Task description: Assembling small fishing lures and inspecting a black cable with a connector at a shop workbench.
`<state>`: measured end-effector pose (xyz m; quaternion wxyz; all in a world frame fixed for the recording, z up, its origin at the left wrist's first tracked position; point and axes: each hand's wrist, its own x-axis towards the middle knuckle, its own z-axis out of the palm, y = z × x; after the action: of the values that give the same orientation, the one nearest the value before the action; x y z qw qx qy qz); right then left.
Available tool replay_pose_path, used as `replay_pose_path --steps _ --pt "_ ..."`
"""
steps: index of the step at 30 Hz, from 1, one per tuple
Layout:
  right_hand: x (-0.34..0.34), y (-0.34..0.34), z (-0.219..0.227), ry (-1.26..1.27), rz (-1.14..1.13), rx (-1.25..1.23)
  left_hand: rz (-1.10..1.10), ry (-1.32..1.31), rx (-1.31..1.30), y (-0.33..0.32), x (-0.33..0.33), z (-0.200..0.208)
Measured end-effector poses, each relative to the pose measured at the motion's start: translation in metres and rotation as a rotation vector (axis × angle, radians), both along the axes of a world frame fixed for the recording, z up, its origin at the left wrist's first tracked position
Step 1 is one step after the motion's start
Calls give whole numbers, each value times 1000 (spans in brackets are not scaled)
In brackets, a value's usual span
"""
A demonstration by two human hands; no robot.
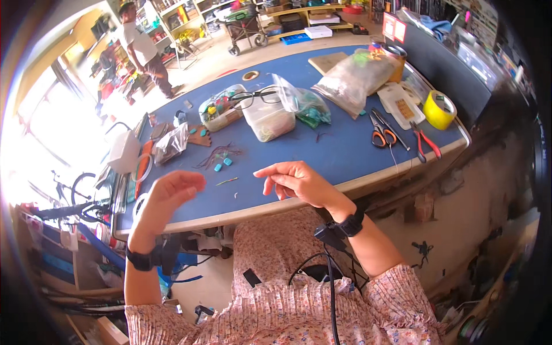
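Observation:
My left hand [172, 195] hovers over the near left part of the blue table [322, 155], fingers extended and slightly bent, with nothing visible in them. To its right, my right hand [299, 183] is raised above the front edge, index finger pointing left, the others loosely curled and apart, holding nothing I can see. Between and beyond the hands lie teal beads [218, 167], a tangle of dark threads [217, 154] and a thin greenish strip [227, 181]. Farther back, eyeglasses [246, 103] rest on a clear plastic tub [269, 122], beside a tub of colourful beads [218, 118].
Orange-handled scissors [379, 138], red-handled pliers [425, 141] and a yellow tape roll [439, 109] lie at the right. Plastic bags [362, 80] fill the back right. At left are a small clear bag [171, 145] and a white box [123, 150]. A person [141, 46] stands beyond.

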<state>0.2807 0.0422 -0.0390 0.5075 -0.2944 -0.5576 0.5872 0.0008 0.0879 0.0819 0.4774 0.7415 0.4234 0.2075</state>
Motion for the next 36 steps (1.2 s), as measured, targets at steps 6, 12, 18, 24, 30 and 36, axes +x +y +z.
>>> replay_pose_path --steps 6,12,18,24,30,36 --pt "0 -1 0 26 9 -79 -102 117 3 -33 24 -13" --pt "0 -1 -3 65 27 -82 -40 -53 36 -54 37 -43" --pt "-2 0 -1 30 -50 -49 119 -225 -31 -53 36 -67" --pt "0 1 2 -45 -85 -39 156 -205 71 -38 7 -70" --pt "-7 -1 10 -115 -131 -94 237 -397 26 -13 -19 -89" --pt "-11 1 16 -94 -178 -272 227 -562 -153 6 -27 -104"
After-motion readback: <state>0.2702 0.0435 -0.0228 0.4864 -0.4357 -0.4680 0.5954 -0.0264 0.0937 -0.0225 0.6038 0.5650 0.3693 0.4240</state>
